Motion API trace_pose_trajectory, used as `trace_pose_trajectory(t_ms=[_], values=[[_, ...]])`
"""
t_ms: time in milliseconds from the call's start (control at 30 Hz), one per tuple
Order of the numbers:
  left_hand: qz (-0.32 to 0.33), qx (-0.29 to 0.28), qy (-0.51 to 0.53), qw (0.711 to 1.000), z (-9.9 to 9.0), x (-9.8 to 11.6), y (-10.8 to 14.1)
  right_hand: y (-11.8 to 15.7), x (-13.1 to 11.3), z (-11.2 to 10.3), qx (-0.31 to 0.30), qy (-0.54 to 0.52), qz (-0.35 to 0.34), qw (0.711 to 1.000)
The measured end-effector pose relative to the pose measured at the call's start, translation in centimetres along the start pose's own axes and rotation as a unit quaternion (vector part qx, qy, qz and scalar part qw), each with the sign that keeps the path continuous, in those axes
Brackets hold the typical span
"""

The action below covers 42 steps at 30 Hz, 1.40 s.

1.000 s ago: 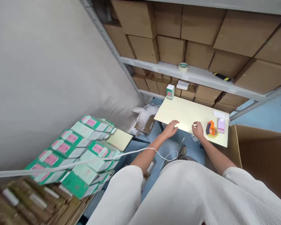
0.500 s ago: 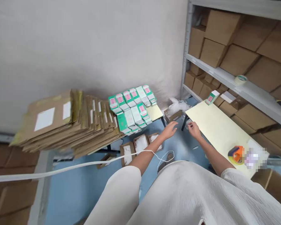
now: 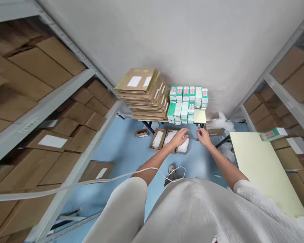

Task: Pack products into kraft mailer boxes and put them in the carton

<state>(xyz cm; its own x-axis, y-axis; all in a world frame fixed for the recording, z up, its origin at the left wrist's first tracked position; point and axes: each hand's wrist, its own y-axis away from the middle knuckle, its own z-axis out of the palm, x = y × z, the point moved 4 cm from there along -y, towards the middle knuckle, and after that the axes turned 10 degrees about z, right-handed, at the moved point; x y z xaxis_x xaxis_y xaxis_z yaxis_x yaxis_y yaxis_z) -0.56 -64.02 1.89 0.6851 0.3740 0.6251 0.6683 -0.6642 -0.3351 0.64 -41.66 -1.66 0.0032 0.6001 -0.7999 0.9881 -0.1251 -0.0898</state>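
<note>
My left hand [image 3: 180,137] is held out in front of me with nothing in it, fingers stretched and thumb apart. Beyond it on the floor stand open cartons [image 3: 184,147] with white contents. To its right, my right hand [image 3: 203,136] has its fingers curled in toward the thumb; whether anything small is between them is hidden. Neither hand touches the low table [image 3: 200,116] against the wall. On that table sit rows of green-and-white boxes [image 3: 184,108] with pink pictures, beside a tall stack of flattened cardboard [image 3: 144,94].
Shelves of brown cartons [image 3: 66,130] rise on the left, others [image 3: 291,81] on the right. A pale yellow table [image 3: 258,165] at my right bears one green-and-white box [image 3: 273,134]. A white cable [image 3: 91,181] crosses in front of me. White plastic [image 3: 221,122] lies near the far corner.
My view has swung left, so the left shelves now show and the stacked table sits nearer the middle. Both hands stay raised in front of me, the right one's fingers still curled.
</note>
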Motion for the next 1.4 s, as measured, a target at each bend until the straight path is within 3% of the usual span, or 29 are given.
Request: trace_pose_trajectory(t_ms=[233,500,700,867,1000,1133,1400], values=[[-0.03,0.062,-0.033,0.997,-8.2,-4.2,3.7,-5.0,-8.8,7.1,-0.043,-0.014,-0.077,0.996],[-0.007,0.096,-0.061,0.993,-20.7,-13.2,5.7,-12.9,-20.6,15.9,-0.023,-0.014,-0.134,0.991],[-0.001,0.129,-0.097,0.987,-31.1,-20.6,5.5,-19.7,-28.8,21.1,0.005,0.012,-0.143,0.99],[-0.01,0.139,-0.171,0.975,-37.8,-25.5,3.2,-24.9,-32.6,24.2,0.055,0.04,-0.124,0.99],[-0.038,0.162,-0.197,0.966,-40.5,-28.6,1.3,-27.4,-33.2,25.6,0.085,0.017,-0.025,0.996],[-0.052,0.161,-0.19,0.967,-41.2,-30.5,0.4,-28.6,-33.5,26.1,0.099,-0.032,0.04,0.994],[-0.009,0.134,-0.184,0.974,-41.2,-29.7,0.5,-30.1,-33.8,26.7,0.062,-0.192,0.11,0.973]])
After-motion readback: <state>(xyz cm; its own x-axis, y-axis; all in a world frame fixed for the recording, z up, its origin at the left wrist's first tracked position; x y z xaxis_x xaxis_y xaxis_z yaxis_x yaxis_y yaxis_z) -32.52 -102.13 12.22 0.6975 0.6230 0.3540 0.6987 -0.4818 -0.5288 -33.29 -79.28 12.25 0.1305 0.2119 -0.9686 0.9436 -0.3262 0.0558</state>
